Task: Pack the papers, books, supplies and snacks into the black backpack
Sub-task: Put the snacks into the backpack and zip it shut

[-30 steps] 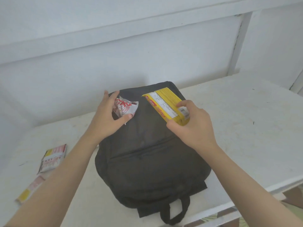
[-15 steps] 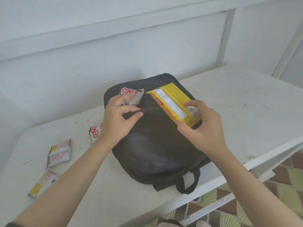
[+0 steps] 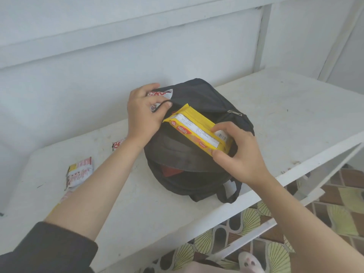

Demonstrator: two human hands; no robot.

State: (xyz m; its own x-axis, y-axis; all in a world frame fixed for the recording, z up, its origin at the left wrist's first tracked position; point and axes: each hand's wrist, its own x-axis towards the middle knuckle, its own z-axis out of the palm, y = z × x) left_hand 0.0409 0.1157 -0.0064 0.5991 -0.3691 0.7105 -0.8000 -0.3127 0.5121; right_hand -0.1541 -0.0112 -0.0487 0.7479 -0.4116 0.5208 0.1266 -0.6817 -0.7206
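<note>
Black backpack (image 3: 199, 99): on the white bench (image 3: 275, 107), near its front edge; pocket mouth now pulled open, shut half a second ago. Left hand (image 3: 142, 115): fingers pinching the opening's rim and a red-and-white snack wrapper (image 3: 160, 94), mostly hidden. Right hand (image 3: 239, 154): fingers closed on the yellow biscuit pack (image 3: 197, 131), whose far end now sits at the opening. Bench right of the backpack bare. Loose wrappers (image 3: 79, 172) lie left, one under the forearm. Red item (image 3: 171, 171) in the lower zip gap, unidentifiable.

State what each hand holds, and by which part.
Right hand holds the yellow biscuit pack by its near end; left hand holds the black backpack flap edge and a red-white wrapper.
</note>
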